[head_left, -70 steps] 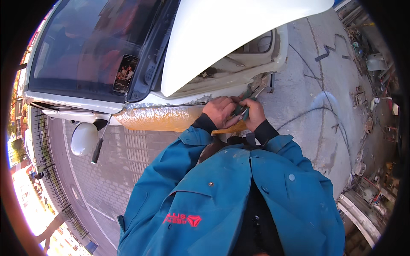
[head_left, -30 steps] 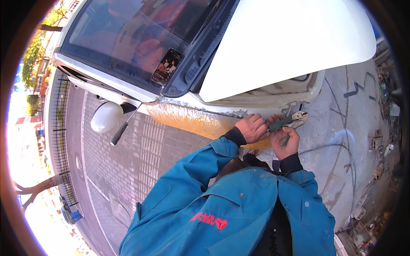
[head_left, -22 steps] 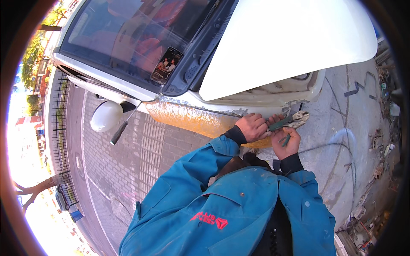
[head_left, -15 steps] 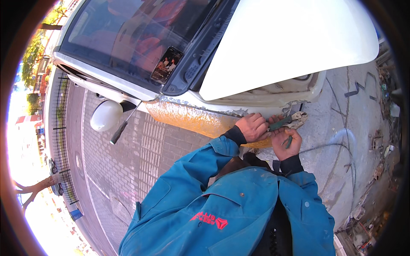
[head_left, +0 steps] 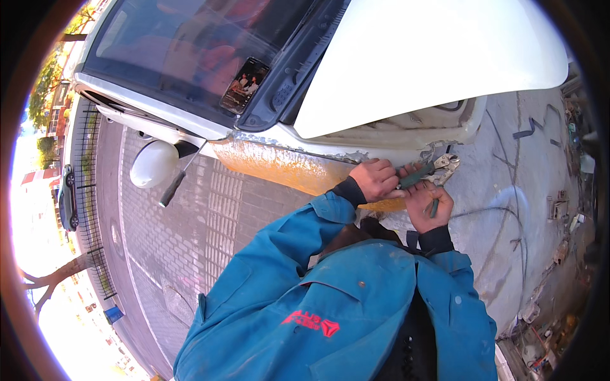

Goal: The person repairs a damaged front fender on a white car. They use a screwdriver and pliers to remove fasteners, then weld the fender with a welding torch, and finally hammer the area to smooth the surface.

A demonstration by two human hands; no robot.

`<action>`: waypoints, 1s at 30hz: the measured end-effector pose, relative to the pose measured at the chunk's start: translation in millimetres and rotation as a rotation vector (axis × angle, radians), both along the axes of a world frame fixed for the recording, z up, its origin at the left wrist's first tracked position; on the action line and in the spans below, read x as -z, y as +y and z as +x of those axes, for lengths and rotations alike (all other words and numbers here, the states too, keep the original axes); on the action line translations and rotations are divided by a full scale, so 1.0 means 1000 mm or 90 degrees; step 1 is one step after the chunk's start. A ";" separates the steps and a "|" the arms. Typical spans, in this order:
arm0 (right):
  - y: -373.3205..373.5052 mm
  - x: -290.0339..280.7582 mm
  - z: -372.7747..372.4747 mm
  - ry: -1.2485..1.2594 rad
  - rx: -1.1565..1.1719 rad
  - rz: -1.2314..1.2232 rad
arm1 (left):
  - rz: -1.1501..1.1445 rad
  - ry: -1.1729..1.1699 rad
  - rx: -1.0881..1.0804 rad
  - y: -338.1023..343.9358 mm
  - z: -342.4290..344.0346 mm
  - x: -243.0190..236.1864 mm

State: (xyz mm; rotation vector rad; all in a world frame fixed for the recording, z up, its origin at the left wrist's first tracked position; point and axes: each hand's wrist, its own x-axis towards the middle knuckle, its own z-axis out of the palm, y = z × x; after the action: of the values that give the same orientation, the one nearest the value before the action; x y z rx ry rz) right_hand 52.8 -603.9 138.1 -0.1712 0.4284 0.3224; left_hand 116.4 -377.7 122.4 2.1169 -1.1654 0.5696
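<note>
Locking pliers with green handles and metal jaws are held in front of me, beside the front end of a white vehicle. My right hand is wrapped round them from below, the lower green handle showing against its palm. With bent fingers, my left hand grips the end of the upper handle; what its fingertips touch there is hidden. Past my right hand the jaws point away to the right, and I see nothing between them. Just beyond my hands runs the fender, its surface scraped and orange-yellow.
A raised white hood overhangs the area beyond my hands. A phone lies at the windshield's base. By the side mirror, a screwdriver sticks out from the body. A cable crosses the ground at right.
The pliers' jaws have tilted slightly upward and show more of their metal side. The lower handle sits a little farther from the upper one. Both hands keep their hold.
</note>
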 end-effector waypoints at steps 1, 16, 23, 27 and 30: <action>0.000 -0.001 -0.001 -0.021 0.002 0.005 | 0.010 -0.005 0.000 0.002 0.000 -0.001; -0.168 -0.022 -0.031 -0.046 -0.590 -0.927 | 0.040 0.018 -0.100 -0.011 -0.004 0.004; -0.163 0.002 -0.030 -0.288 -0.892 -1.159 | 0.193 0.070 -0.237 -0.026 0.000 0.007; -0.162 0.003 -0.018 -0.307 -0.923 -1.137 | 0.256 0.083 -0.251 -0.032 0.005 0.003; -0.163 0.003 -0.007 -0.323 -0.926 -1.147 | 0.291 0.085 -0.249 -0.034 0.006 0.000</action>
State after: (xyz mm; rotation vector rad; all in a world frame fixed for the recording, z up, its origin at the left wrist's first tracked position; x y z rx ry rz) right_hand 45.7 -766.5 135.1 -2.3375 -0.1276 1.1969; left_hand 122.4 -411.8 122.2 2.7600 -0.8666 0.3405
